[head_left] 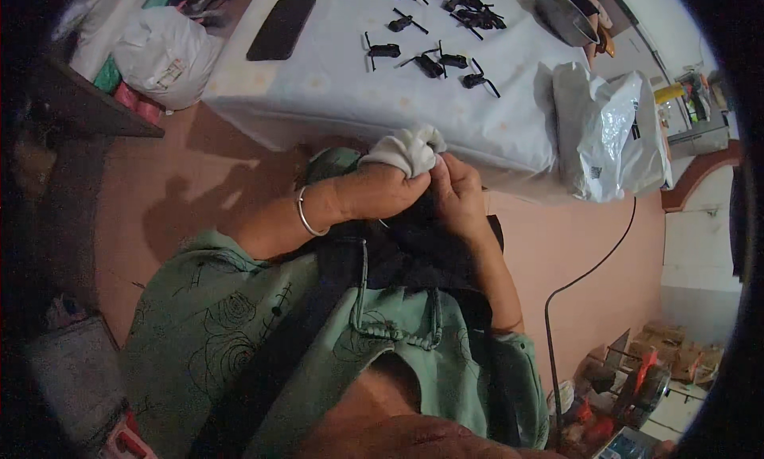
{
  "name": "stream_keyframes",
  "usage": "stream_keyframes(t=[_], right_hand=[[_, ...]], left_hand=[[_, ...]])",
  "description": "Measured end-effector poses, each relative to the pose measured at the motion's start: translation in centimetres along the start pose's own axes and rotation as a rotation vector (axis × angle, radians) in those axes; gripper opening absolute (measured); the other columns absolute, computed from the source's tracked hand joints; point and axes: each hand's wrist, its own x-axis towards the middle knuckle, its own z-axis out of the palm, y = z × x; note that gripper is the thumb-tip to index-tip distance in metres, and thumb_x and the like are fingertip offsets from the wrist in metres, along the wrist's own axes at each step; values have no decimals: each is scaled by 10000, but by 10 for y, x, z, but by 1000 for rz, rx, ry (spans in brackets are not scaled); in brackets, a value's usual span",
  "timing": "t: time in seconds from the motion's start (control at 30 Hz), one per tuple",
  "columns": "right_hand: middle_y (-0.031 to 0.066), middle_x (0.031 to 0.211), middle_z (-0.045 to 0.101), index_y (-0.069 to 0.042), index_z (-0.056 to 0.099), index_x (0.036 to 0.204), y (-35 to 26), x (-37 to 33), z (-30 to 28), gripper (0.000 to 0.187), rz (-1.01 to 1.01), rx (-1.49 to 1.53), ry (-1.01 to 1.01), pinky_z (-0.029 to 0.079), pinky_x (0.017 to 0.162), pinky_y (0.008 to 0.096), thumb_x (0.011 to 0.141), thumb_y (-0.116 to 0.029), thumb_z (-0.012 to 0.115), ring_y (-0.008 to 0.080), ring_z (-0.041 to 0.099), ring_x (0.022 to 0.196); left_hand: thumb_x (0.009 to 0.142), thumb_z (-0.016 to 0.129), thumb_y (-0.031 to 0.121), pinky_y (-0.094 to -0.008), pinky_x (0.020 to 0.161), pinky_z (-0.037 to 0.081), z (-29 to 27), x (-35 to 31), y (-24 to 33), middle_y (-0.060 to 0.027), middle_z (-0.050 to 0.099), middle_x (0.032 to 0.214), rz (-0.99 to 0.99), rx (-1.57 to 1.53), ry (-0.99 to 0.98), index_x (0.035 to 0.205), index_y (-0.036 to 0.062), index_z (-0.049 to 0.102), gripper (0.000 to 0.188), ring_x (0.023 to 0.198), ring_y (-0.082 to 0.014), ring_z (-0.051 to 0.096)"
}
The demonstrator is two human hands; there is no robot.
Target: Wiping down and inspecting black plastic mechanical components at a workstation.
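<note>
A crumpled white cloth is bunched in my left hand, whose fingers curl round it in front of the table's near edge. My right hand meets it from the right, thumb and forefinger pinched together against the cloth. What lies between those fingertips is hidden. Beyond my hands, several small black plastic parts with thin rod-like arms lie on the white-covered table; one of these black parts sits apart at the near left of the group, and a denser pile lies farther back.
A dark phone lies at the table's left. On the right are a metal bowl and a white plastic bag at the edge. A black cable runs down across the reddish floor. A stuffed white sack stands far left.
</note>
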Motion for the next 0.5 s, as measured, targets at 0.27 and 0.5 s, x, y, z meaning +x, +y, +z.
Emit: stream_keyframes(t=[0.27,0.5], right_hand=[[-39,733,529,-9,549,823,24,9,14,242,-40,269,22,386,638,200,930,-178,412,38,430,700],[-42,733,531,1,554,807,24,21,-4,255,83,383,-63,389,617,208,921,-197,441,48,439,690]], left_hand=[[760,498,103,-429,698,421,7,4,-10,-190,526,958,-18,3,91,801,30,538,93,803,-374,512],[741,534,96,-445,667,425,21,2,-25,-186,530,943,-14,-4,252,811,19,538,104,788,-372,521]])
